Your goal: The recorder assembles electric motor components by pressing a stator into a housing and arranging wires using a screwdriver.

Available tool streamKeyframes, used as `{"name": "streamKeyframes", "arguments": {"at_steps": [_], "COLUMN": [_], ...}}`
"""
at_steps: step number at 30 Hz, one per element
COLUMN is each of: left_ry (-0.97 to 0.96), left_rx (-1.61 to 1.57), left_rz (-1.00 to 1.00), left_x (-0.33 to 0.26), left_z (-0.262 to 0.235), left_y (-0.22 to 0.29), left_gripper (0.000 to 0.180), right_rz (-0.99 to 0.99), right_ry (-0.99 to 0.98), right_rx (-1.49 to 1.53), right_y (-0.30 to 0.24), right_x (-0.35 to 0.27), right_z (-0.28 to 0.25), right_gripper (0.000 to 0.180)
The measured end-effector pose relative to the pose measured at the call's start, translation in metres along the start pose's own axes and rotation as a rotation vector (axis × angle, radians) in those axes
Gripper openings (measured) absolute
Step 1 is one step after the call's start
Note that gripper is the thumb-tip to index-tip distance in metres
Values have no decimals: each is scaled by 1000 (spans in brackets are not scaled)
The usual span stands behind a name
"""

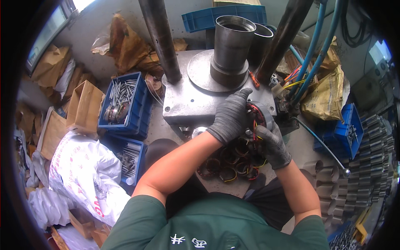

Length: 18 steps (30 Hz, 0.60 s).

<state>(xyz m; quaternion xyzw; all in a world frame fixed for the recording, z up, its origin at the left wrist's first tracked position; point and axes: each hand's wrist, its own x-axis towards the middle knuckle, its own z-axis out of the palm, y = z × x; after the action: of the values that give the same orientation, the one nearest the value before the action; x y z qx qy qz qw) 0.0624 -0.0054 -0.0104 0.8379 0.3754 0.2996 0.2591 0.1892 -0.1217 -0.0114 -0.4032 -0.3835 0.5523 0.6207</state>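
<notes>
Both of my hands wear dark grey knit gloves and meet in front of the press's steel base. Between them is a motor stator (pixel 267 115), a grey metal ring with red windings and red and yellow leads inside. My left hand (pixel 232 117) grips its left side, fingers stretched toward the far edge. Lower on the right, my right hand (pixel 273 146) is closed round the near rim by the leads. Parts of the stator are hidden by the gloves. Just beyond stands a steel sleeve (pixel 231 46) upright on a round plate (pixel 200 71).
Two dark pillars flank the press base (pixel 183 102). Several wound stators (pixel 229 160) lie below my hands. Blue crates (pixel 143 108) of metal rods stand left, beside a white sack (pixel 87 171). A ball-ended lever (pixel 346 172) and stacked metal cylinders (pixel 373 154) are right; an orange-handled tool (pixel 253 80) lies on the base.
</notes>
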Motion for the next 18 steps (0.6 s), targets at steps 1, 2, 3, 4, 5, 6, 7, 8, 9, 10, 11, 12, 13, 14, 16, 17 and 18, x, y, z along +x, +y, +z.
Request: {"name": "streamKeyframes", "arguments": {"at_steps": [1, 2, 3, 4, 5, 6, 7, 8, 9, 10, 11, 12, 13, 14, 16, 17, 18], "left_ry": [6, -20, -47, -38, -17, -3, -9, -53, -99, -86, -87, -162, -238, -262, -313, -309, -316], "left_rx": [2, -38, -77, -63, -346, -630, -624, -737, -848, -973, -958, -730, -501, -335, -188, -145, -127], "left_rz": [7, 6, 7, 13, 26, 43, 62, 46, 29, 44, 50, 215, 374, 445, 515, 543, 546], "left_x": [1, 1, 1, 0, 0, 2, 3, 1, -1, -5, -7, -7, -6, -4, -2, -1, 1], "left_z": [-2, -4, -6, -3, 9, 13, 9, 0, -9, -21, -34, -47, -56, -63, -69, -69, -68], "left_y": [3, 6, 8, 1, -16, -25, -24, -26, -27, -20, -19, -19, -15, -6, 8, 16, 26], "left_gripper": [68, 72, 76, 76, 78, 80, 80, 81, 82, 83, 83, 84, 84, 82, 84, 80, 80], "right_rz": [-8, 4, 14, 2, 51, 99, 79, 144, 210, 201, 223, 245, 267, 262, 224, 195, 241], "right_ry": [-3, -14, -24, -35, -70, -103, -100, -62, -26, -34, -48, -62, -72, -23, -57, -83, -206], "right_rx": [-2, 1, 6, 11, 132, 253, 254, 331, 409, 418, 467, 515, 563, 586, 614, 633, 745], "right_y": [-1, -2, -5, -7, -9, -12, -19, -24, -30, -33, -40, -45, -50, -54, -59, -60, -58], "right_x": [1, 2, 2, 3, 5, 7, 7, 7, 7, 6, 4, 2, 1, 4, 6, 7, 6], "right_z": [-1, -2, -4, -3, -2, -1, -4, -8, -12, -14, -15, -15, -17, -16, -19, -21, -26], "right_gripper": [70, 70, 69, 69, 67, 66, 66, 65, 65, 65, 68, 72, 77, 82, 85, 87, 91]}}
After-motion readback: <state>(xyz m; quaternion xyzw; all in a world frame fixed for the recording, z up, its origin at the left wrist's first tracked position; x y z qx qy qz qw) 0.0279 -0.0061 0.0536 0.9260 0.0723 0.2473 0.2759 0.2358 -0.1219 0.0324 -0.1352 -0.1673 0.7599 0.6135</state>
